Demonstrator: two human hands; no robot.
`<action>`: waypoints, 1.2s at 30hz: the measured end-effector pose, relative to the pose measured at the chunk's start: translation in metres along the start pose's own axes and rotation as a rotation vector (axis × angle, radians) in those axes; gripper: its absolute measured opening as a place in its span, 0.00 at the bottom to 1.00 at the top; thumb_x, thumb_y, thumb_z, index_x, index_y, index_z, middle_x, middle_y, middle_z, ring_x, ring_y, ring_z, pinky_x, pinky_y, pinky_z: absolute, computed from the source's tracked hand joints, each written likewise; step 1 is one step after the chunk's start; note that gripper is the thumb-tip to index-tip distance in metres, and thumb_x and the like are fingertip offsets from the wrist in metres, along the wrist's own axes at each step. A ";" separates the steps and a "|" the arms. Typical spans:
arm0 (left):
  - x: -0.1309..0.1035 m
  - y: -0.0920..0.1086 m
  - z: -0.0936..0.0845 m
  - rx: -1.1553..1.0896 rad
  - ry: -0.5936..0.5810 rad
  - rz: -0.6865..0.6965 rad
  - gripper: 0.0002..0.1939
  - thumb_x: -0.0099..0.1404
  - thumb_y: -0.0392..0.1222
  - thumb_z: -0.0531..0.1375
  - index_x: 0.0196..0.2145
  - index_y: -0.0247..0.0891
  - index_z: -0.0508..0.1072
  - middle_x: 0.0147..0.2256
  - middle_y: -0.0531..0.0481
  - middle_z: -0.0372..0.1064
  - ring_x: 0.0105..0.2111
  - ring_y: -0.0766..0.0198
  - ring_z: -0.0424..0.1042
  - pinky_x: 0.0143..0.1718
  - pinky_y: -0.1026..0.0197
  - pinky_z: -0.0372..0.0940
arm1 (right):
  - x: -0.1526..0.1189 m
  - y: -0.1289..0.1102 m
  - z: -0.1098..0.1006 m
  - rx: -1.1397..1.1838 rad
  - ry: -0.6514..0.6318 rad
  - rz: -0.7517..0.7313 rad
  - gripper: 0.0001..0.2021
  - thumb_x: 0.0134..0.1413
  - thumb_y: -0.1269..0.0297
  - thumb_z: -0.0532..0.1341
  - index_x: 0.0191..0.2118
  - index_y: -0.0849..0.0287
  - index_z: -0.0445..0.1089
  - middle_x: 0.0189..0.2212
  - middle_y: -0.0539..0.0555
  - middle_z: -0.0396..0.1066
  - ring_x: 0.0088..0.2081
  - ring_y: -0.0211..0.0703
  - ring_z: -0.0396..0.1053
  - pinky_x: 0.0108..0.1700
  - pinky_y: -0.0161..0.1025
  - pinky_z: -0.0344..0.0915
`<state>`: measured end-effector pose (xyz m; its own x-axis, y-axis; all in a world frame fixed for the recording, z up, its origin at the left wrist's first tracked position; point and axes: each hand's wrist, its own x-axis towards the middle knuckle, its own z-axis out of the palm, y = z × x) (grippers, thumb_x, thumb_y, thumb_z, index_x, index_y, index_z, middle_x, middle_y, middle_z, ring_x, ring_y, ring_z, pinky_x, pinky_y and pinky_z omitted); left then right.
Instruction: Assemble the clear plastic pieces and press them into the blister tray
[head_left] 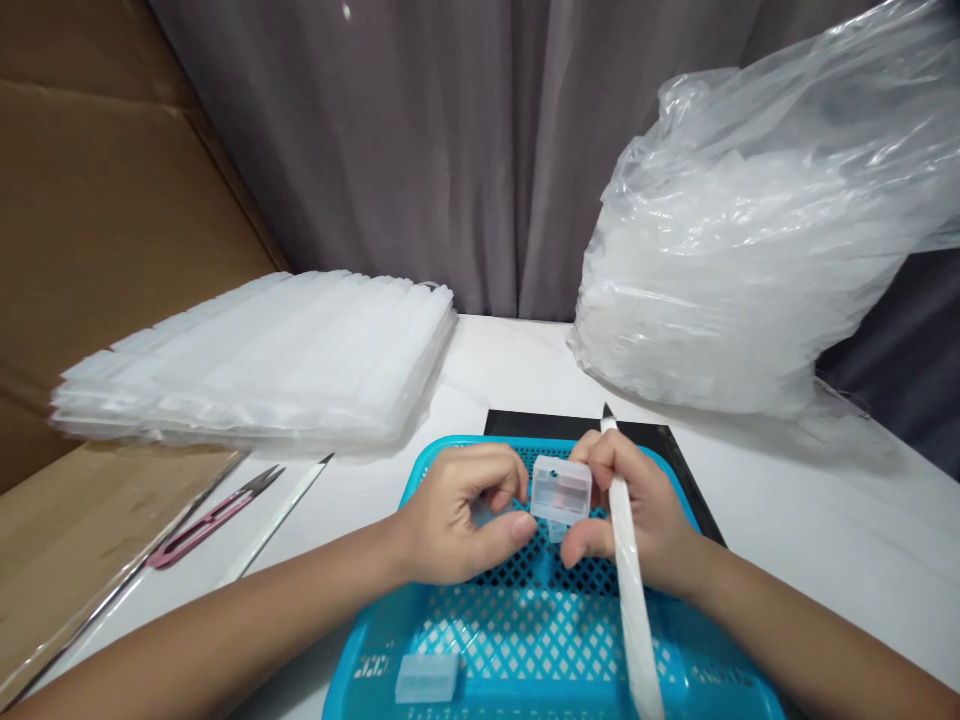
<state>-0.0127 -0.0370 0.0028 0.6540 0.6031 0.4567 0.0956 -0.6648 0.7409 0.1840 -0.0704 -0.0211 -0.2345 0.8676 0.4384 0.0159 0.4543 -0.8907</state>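
Above a blue plastic basket [525, 692], my right hand [637, 500] holds a small clear plastic box [561, 488]. A long white-wrapped tool with a dark pointed tip [630, 590] is also in that hand, lying between thumb and fingers with its tip pointing away from me. Just left of the box is my left hand [465, 515], its fingers curled and the thumb apart from them; its fingertips are close to the box's left edge. Whether they touch it I cannot tell. Another small translucent box [427, 678] lies in the basket's near left part.
Left of the basket are pink-handled thread snips [206, 525] and a thin pointed white tool [289, 510]. A stack of white translucent plastic sheets [262, 360] lies behind them. A large filled clear bag [720, 280] stands back right. A black flat piece [675, 455] is under the basket.
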 end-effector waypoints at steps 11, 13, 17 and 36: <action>-0.002 -0.002 0.004 0.214 0.147 0.021 0.05 0.58 0.33 0.54 0.25 0.35 0.65 0.17 0.59 0.58 0.15 0.75 0.54 0.16 0.71 0.50 | -0.003 -0.004 0.005 0.344 0.078 0.144 0.18 0.60 0.43 0.48 0.43 0.52 0.57 0.23 0.45 0.60 0.23 0.36 0.62 0.23 0.33 0.61; -0.001 -0.003 0.004 0.247 0.140 0.024 0.05 0.57 0.33 0.55 0.24 0.35 0.66 0.17 0.59 0.58 0.15 0.75 0.54 0.17 0.71 0.50 | -0.003 -0.005 0.004 0.424 0.003 0.234 0.19 0.60 0.42 0.47 0.45 0.52 0.57 0.26 0.47 0.63 0.24 0.35 0.64 0.22 0.32 0.62; -0.001 -0.005 0.005 0.288 0.095 -0.079 0.05 0.56 0.34 0.55 0.24 0.35 0.66 0.18 0.58 0.61 0.17 0.74 0.57 0.18 0.71 0.51 | 0.000 -0.009 0.003 0.326 -0.052 0.320 0.13 0.59 0.51 0.57 0.36 0.56 0.63 0.25 0.47 0.67 0.22 0.32 0.65 0.23 0.30 0.64; 0.002 -0.006 0.006 0.206 0.083 -0.361 0.09 0.53 0.37 0.55 0.24 0.38 0.54 0.19 0.60 0.62 0.18 0.72 0.57 0.20 0.69 0.51 | 0.007 -0.009 0.002 0.354 0.018 0.513 0.11 0.53 0.60 0.64 0.30 0.59 0.63 0.25 0.49 0.75 0.23 0.31 0.70 0.26 0.29 0.67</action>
<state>-0.0071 -0.0342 -0.0036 0.4891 0.8414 0.2300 0.4613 -0.4733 0.7504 0.1800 -0.0684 -0.0106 -0.2656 0.9624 -0.0570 -0.2012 -0.1131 -0.9730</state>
